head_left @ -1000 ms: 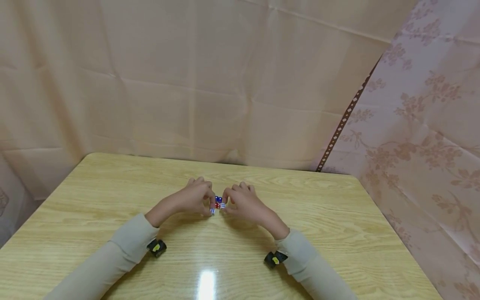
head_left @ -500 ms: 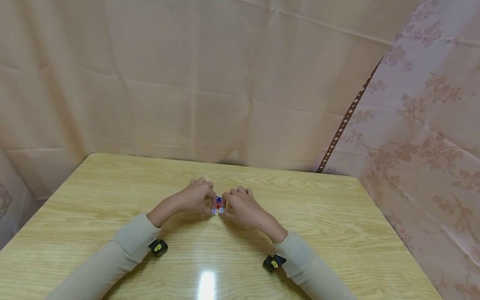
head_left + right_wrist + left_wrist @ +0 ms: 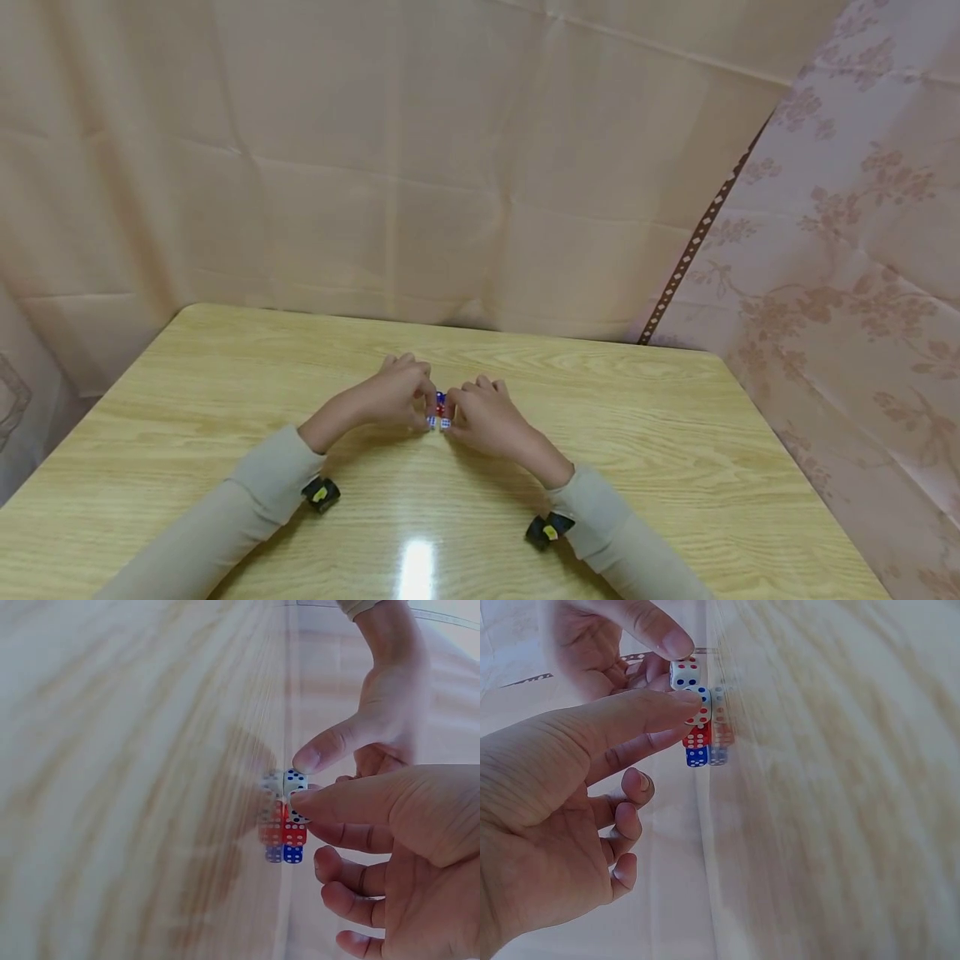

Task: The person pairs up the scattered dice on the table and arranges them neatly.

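My left hand (image 3: pixel 393 396) pinches a white die (image 3: pixel 703 714) between thumb and forefinger on the wooden table. Opposite it, my right hand (image 3: pixel 491 423) holds a second white die (image 3: pixel 301 814) the same way, and its thumb covers part of that die. The two white dice sit side by side with a small gap in the head view. Just beyond them are red dice (image 3: pixel 295 835), partly hidden by the fingers. Blue dice (image 3: pixel 697 757) stand behind the red ones. How many red and blue dice there are, I cannot tell.
The pale wooden table (image 3: pixel 622 433) reaches to a beige curtain (image 3: pixel 337 167) at the back. A pink flowered curtain (image 3: pixel 862 317) hangs along the right. A black wrist device (image 3: pixel 321 494) sits under each cuff.
My right hand has drawn its white die nearer to me, from beside the red dice to beside the left hand's white die. My left hand has hardly moved; the head view has shifted slightly.
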`<state>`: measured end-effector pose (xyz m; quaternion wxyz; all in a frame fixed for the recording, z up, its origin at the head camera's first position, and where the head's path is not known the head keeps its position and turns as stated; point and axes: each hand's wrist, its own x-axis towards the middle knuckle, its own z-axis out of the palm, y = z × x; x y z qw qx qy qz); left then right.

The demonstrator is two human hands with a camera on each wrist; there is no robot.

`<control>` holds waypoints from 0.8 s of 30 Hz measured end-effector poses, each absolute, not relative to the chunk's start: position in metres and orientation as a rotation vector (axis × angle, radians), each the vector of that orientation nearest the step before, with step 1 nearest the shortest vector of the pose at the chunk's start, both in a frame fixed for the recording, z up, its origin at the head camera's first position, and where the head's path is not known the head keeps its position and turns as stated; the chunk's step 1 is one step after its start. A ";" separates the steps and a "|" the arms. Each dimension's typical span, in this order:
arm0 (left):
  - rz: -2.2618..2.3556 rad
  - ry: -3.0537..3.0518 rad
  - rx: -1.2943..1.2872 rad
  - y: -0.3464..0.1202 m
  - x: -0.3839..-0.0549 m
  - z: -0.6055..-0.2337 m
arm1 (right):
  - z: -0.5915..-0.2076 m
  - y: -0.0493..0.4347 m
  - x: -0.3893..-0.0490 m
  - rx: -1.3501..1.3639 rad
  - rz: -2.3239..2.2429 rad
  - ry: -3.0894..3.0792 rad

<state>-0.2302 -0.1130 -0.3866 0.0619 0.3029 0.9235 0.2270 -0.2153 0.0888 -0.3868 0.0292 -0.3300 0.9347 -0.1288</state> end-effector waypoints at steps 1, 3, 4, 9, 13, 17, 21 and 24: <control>0.684 2.791 0.913 -0.113 -0.230 -0.386 | -0.387 0.089 -0.215 -1.016 -0.401 2.885; 0.682 2.791 0.909 -0.112 -0.230 -0.386 | -0.388 0.088 -0.215 -1.013 -0.405 2.883; 0.681 2.791 0.910 -0.112 -0.230 -0.386 | -0.388 0.088 -0.215 -1.011 -0.401 2.885; 0.682 2.792 0.942 -0.112 -0.230 -0.386 | -0.389 0.088 -0.215 -1.022 -0.384 2.889; 0.683 2.797 0.969 -0.112 -0.228 -0.385 | -0.389 0.087 -0.214 -1.044 -0.381 2.893; 0.676 2.806 0.970 -0.112 -0.228 -0.385 | -0.390 0.086 -0.213 -1.054 -0.383 2.897; 0.669 2.811 0.974 -0.111 -0.228 -0.387 | -0.390 0.086 -0.213 -1.054 -0.390 2.893; 0.677 2.808 0.975 -0.111 -0.228 -0.388 | -0.390 0.085 -0.214 -1.047 -0.390 2.892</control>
